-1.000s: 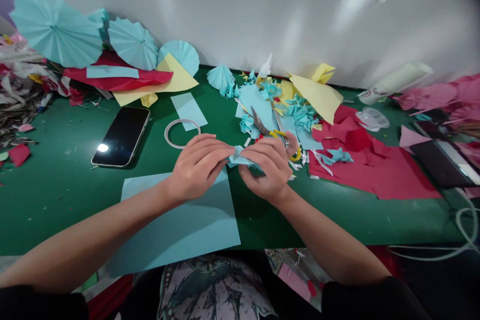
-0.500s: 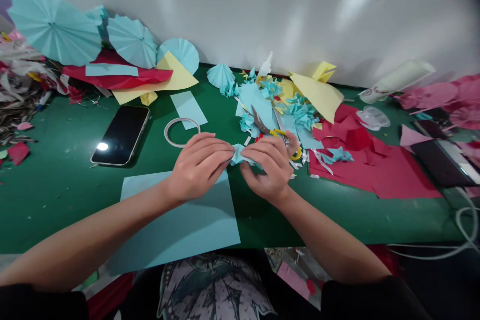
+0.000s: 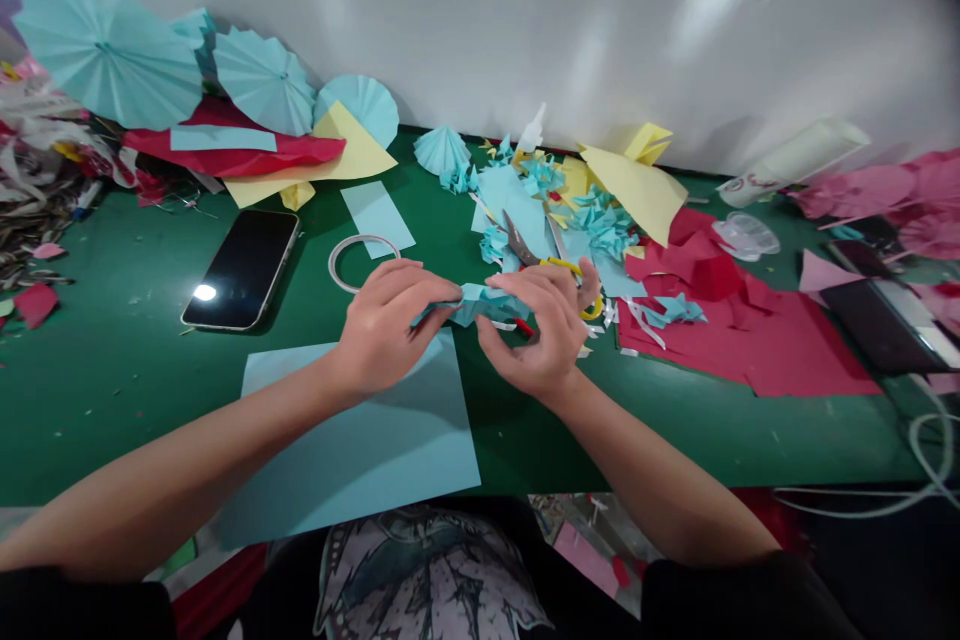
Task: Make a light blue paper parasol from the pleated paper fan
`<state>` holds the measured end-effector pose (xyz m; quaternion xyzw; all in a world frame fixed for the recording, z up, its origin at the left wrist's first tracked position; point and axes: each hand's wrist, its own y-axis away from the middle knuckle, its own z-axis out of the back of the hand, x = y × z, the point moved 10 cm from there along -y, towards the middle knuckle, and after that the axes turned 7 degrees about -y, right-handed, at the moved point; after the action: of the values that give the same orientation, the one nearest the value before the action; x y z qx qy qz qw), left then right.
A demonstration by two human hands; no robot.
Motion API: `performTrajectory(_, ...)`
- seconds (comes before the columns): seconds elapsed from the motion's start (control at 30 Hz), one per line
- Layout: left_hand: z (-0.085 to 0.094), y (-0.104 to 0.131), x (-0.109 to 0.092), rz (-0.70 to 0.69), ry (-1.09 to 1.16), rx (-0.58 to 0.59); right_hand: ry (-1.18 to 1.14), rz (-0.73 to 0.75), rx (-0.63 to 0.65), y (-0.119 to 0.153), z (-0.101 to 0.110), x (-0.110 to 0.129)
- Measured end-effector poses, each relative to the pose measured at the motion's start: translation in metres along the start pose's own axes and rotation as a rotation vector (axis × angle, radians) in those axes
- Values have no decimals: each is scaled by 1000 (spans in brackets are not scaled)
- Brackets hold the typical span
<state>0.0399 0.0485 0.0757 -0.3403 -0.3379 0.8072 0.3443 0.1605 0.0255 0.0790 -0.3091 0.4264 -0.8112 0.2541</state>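
A small strip of folded light-blue paper [image 3: 474,304] is stretched between my two hands, above the table. My left hand [image 3: 390,320] pinches its left end between thumb and fingers. At the other end my right hand [image 3: 536,325] has its fingertips on top of the paper, thumb below, with the fingers less tightly closed. My fingers cover parts of the paper. A flat light-blue sheet [image 3: 360,440] lies beneath my left forearm. Just behind my right hand are scissors with yellow handles [image 3: 555,265], partly hidden by it.
A phone [image 3: 241,270] and a tape roll [image 3: 332,265] lie left on the green table [image 3: 127,410]. Blue paper fans [image 3: 109,60] lean against the wall. Blue scraps [image 3: 600,220], a glue bottle [image 3: 532,132] and red paper [image 3: 795,350] lie behind and to the right.
My right fingers have loosened and lifted a little off the blue paper, and more of the paper strip shows between my hands. My left hand has shifted slightly left.
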Motion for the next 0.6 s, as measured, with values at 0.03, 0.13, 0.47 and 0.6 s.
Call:
performTrajectory(0.03, 0, 0, 2, 23, -2, 8, -12, 5, 3, 0, 0, 0)
performTrajectory(0.13, -3, 0, 14, 155, -25, 65, -32, -31, -59, -1, 6, -4)
performTrajectory(0.47, -31, 9, 55, 562, 313, 250, -146, -365, -139, 9, 8, -47)
performTrajectory(0.6, -42, 13, 56, 567, 333, 331, -47, -271, -35, 4, -1, -40)
